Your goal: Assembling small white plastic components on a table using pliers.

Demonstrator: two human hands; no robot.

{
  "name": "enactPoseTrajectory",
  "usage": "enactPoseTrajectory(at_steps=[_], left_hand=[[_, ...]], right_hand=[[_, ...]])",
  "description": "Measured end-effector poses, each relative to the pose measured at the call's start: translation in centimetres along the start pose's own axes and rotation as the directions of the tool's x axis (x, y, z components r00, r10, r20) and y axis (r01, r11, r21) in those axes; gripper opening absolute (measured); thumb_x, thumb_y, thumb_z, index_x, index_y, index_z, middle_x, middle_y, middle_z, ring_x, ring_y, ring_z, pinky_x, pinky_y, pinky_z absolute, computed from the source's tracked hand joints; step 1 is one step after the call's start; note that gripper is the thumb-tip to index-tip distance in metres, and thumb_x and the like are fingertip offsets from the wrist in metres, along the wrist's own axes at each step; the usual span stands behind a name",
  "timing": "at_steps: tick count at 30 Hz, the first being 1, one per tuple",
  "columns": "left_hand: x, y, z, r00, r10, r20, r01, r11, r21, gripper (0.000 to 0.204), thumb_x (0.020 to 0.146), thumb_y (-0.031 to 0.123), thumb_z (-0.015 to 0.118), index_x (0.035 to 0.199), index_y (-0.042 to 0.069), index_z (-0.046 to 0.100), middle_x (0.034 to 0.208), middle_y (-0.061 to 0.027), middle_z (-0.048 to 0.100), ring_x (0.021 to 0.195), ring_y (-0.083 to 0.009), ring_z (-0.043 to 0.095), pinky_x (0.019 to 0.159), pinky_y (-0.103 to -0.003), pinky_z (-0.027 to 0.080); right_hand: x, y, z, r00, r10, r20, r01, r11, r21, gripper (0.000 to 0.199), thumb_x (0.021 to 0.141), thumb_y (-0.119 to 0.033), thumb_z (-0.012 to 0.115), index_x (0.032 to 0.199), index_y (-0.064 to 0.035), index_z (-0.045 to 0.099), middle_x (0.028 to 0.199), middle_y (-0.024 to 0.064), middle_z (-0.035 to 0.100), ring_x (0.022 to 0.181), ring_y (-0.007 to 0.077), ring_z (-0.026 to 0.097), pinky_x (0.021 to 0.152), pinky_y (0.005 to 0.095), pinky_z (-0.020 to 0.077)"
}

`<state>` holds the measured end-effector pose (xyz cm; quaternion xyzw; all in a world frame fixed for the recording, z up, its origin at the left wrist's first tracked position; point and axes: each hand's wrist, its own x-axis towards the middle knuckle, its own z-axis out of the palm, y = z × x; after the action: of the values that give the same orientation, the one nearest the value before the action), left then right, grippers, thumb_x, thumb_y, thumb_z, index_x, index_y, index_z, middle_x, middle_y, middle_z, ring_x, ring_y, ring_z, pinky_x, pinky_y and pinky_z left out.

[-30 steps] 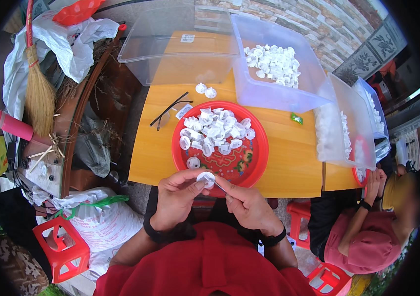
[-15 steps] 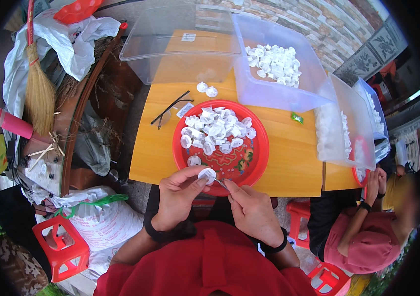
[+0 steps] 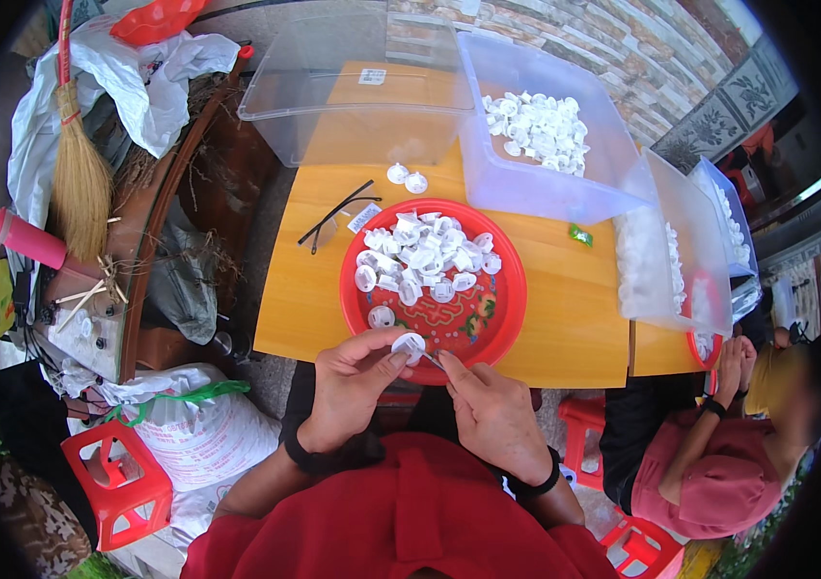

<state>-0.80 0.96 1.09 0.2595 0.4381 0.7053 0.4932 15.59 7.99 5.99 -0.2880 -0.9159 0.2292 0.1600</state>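
Observation:
My left hand [image 3: 348, 391] pinches a small round white plastic part [image 3: 410, 345] between thumb and fingertips, over the near rim of a red round tray [image 3: 514, 309]. Held in the closed fingers of my right hand [image 3: 502, 420] is a thin metal tool [image 3: 434, 360], whose tip meets the edge of the part. A heap of similar white plastic parts [image 3: 425, 253] fills the tray's far half. One loose part [image 3: 381, 317] lies apart from the heap, just beyond my left fingers.
Eyeglasses [image 3: 333, 212] and two white parts [image 3: 407, 177] lie beyond the tray on the wooden table [image 3: 574, 338]. Behind stand an upright clear bin [image 3: 353, 116] and a translucent bin [image 3: 546, 193] holding more parts. A co-worker [image 3: 719, 454] sits at the right.
The white part has turned slightly in my left fingers, with the tool still against its edge. Both hands stay nearly in place; the whole view has shifted a little.

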Motion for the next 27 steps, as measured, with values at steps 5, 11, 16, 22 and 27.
enactPoseTrajectory(at_steps=[5,11,16,22,27], left_hand=[[0.05,-0.01,0.02,1.000,-0.010,-0.005,0.010,1.000,-0.018,0.025,0.084,-0.006,0.057,0.108,-0.004,0.059,0.097,-0.0126,0.064,0.084,-0.0161,0.063,0.072,-0.027,0.053],[0.17,0.02,-0.26,1.000,-0.025,0.001,0.025,1.000,-0.008,0.024,0.084,-0.006,0.056,0.108,-0.004,0.059,0.096,-0.0123,0.064,0.083,-0.0160,0.062,0.072,-0.026,0.053],[0.35,-0.12,-0.12,1.000,-0.023,0.018,0.023,0.999,-0.029,0.022,0.085,-0.004,0.057,0.107,-0.003,0.059,0.094,-0.0097,0.064,0.084,-0.0142,0.062,0.072,-0.026,0.052],[0.30,-0.20,0.19,1.000,-0.023,-0.002,0.023,0.999,-0.025,0.022,0.085,-0.004,0.057,0.107,-0.003,0.059,0.096,-0.0095,0.064,0.085,-0.0142,0.061,0.073,-0.026,0.052],[0.16,-0.12,0.27,1.000,-0.016,-0.008,0.016,1.000,-0.007,0.022,0.085,-0.004,0.057,0.107,-0.003,0.059,0.098,-0.0096,0.063,0.086,-0.0142,0.061,0.074,-0.026,0.053]], right_hand=[[0.08,0.17,-0.06,1.000,-0.017,0.005,0.017,1.000,-0.010,0.041,0.074,-0.002,0.056,0.114,0.0028,0.055,0.065,0.0089,0.051,0.056,0.0250,0.054,0.050,0.0364,0.0444],[0.23,0.40,-0.04,0.999,-0.025,0.032,0.026,0.999,-0.025,0.043,0.071,-0.001,0.055,0.114,0.0033,0.055,0.065,0.0088,0.050,0.056,0.0245,0.054,0.051,0.0363,0.0444],[0.25,-0.12,-0.67,0.998,0.002,0.057,0.002,0.998,-0.062,0.043,0.071,-0.001,0.055,0.114,0.0037,0.055,0.065,0.0090,0.050,0.057,0.0243,0.054,0.052,0.0361,0.0443],[0.10,-0.31,-0.55,0.997,0.069,0.045,-0.069,0.997,0.015,0.036,0.078,-0.002,0.058,0.114,0.0006,0.056,0.067,0.0123,0.052,0.058,0.0304,0.054,0.053,0.0404,0.0432],[0.12,0.04,-0.14,1.000,0.005,0.030,-0.005,1.000,-0.009,0.042,0.073,-0.001,0.054,0.114,0.0056,0.054,0.065,0.0105,0.051,0.056,0.0260,0.054,0.051,0.0370,0.0446]])
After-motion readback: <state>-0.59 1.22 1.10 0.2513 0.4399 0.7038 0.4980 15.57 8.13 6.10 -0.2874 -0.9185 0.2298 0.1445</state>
